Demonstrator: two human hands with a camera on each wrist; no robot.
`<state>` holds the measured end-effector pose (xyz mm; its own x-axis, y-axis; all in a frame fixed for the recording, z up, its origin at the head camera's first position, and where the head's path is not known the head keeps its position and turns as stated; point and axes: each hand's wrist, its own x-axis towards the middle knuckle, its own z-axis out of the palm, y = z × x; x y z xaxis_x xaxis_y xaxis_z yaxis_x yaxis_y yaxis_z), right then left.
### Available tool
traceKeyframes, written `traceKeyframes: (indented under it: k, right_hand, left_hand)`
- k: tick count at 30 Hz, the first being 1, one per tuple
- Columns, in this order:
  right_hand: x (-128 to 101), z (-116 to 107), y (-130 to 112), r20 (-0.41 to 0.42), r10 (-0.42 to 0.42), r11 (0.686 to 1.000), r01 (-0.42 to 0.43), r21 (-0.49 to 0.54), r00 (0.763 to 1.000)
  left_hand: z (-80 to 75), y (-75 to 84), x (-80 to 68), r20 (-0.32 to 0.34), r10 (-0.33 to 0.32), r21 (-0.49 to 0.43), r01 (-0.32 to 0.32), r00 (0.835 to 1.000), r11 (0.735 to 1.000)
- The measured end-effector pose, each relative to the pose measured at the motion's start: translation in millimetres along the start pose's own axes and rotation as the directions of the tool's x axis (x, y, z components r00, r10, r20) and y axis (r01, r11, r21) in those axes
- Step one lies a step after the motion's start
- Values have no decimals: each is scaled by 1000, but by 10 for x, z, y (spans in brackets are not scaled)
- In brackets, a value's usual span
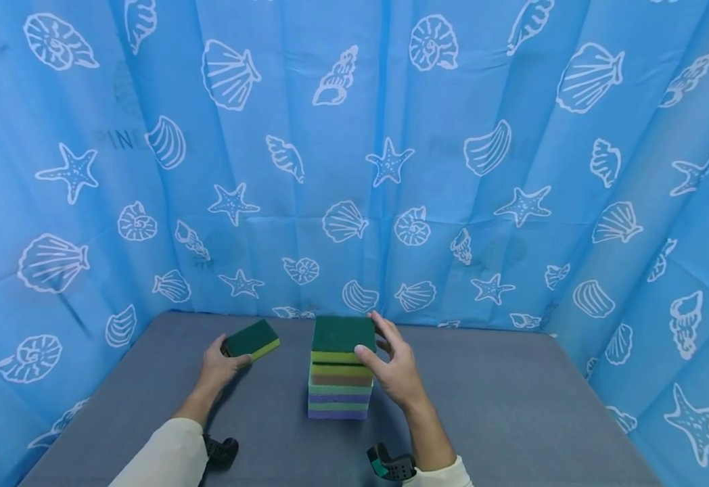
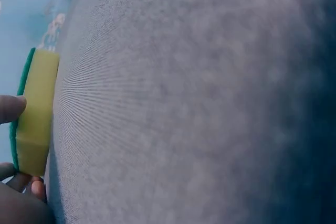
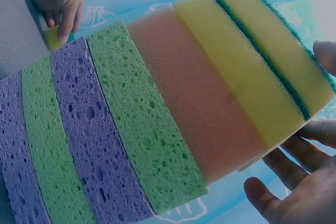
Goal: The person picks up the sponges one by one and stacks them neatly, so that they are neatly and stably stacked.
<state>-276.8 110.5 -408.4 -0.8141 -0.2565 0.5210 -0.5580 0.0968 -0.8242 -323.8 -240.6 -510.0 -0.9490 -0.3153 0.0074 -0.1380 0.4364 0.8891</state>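
A stack of sponges (image 1: 340, 385) stands mid-table: purple and green layers (image 3: 94, 140) low down, an orange one, then two yellow ones with green scouring tops. My right hand (image 1: 393, 365) is beside the top sponge (image 1: 344, 336); its thumb (image 1: 363, 352) touches the front right edge and its loosely spread fingers (image 3: 294, 156) sit by the back corner. To the left, my left hand (image 1: 220, 364) pinches a single green-topped yellow sponge (image 1: 252, 339), which lies on the table with the thumb (image 2: 10, 108) on its side (image 2: 35, 114).
The grey cloth-covered table (image 1: 500, 406) is walled in at the back and on both sides by a blue curtain with white shells and starfish (image 1: 391, 162). Black wrist-camera mounts (image 1: 391, 467) sit at both forearms.
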Motion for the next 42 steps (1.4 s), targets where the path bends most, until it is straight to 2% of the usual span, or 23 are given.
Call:
traceKeyframes:
  k: [8, 13, 20, 29, 34, 42]
  right_hand:
    - [-12, -7, 99, 2, -17, 1000, 17, 10, 1000]
    - [-5, -5, 61, 3, -5, 1000, 5, 10, 1000]
    - [-17, -15, -246, 8, -6, 1000, 6, -9, 1000]
    - [-1, -18, 96, 0, -21, 1000, 21, -15, 1000]
    - [-8, -14, 111, 0, -33, 999, 33, -14, 999]
    - [-22, -8, 101, -2, -7, 1000, 7, -17, 1000]
  left_hand:
    - [-28, 46, -64, -20, 8, 56, -7, 1000, 998]
    - [-77, 97, -77, -38, 71, 60, -69, 997, 996]
    - [-216, 283, -140, -77, 199, 38, -197, 977, 980]
    - [-342, 558, -240, -111, 326, 31, -325, 939, 945]
    - [-372, 702, -315, -140, 408, -5, -412, 902, 911]
    - [-410, 937, -459, -159, 522, -36, -533, 838, 845]
